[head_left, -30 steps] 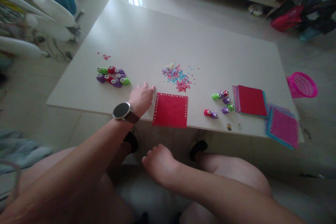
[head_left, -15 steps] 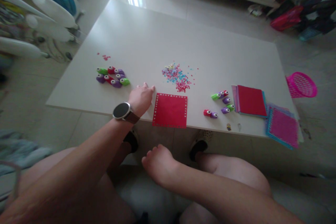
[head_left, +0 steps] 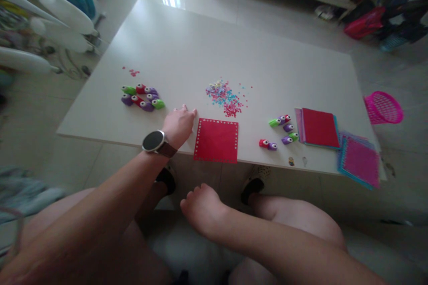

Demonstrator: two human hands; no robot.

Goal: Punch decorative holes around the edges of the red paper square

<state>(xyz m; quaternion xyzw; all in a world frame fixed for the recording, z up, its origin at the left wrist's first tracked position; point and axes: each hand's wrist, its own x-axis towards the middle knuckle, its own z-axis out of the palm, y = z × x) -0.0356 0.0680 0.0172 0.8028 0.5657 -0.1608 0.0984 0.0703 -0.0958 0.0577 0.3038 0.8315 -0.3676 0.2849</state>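
Note:
My left hand [head_left: 179, 125], with a watch [head_left: 154, 141] on its wrist, rests on the white table with its fingers apart. It holds nothing and lies just left of a red paper square [head_left: 216, 141] whose border has punched holes. My right hand [head_left: 202, 208] hangs over my lap, below the table edge, its fingers curled in and nothing visible in them. Beyond the red square lies a pile of coloured paper confetti [head_left: 225, 97]. To the left of my left hand, several purple, red and green craft punches with eye-like spots [head_left: 142, 97] stand grouped.
More small punches [head_left: 288, 128] lie to the right. Farther right are a stack of coloured paper [head_left: 320, 128] and a pile of punched sheets [head_left: 361, 162], which overhangs the edge. A pink basket [head_left: 384, 107] stands beyond the table. Some red confetti [head_left: 133, 72] lies far left.

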